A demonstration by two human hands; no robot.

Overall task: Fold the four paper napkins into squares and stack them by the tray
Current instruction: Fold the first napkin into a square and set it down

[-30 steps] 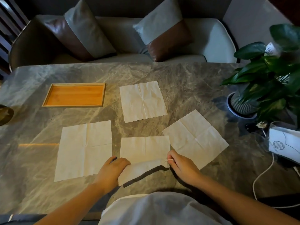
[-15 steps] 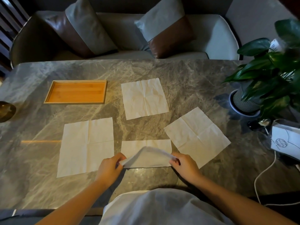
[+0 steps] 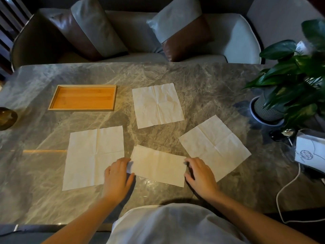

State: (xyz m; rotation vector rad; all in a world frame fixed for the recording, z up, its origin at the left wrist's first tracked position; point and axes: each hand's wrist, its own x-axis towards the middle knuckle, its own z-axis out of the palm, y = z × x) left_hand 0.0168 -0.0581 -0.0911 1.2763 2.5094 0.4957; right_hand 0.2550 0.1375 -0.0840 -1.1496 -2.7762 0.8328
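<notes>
A paper napkin folded in half [image 3: 158, 165] lies as a long rectangle on the marble table [image 3: 193, 81] right in front of me. My left hand [image 3: 117, 176] pinches its left end and my right hand [image 3: 200, 175] pinches its right end. Three other napkins lie open and flat: one at the left [image 3: 88, 155], one further back [image 3: 157, 105], one turned at an angle on the right [image 3: 214, 145]. The wooden tray [image 3: 82, 109] sits at the back left with nothing in it.
A potted plant [image 3: 265, 110] stands at the table's right edge, its leaves hanging over the corner. Near it are a white paper bag [image 3: 309, 150] and a white cable [image 3: 288, 187]. A dark round object [image 3: 7, 118] sits at the far left. A sofa with cushions [image 3: 181, 32] lies beyond the table.
Both hands lifted the near edge of the middle napkin and carried it over to the far edge. The napkin now lies flat, folded in half, with a hand at each end.
</notes>
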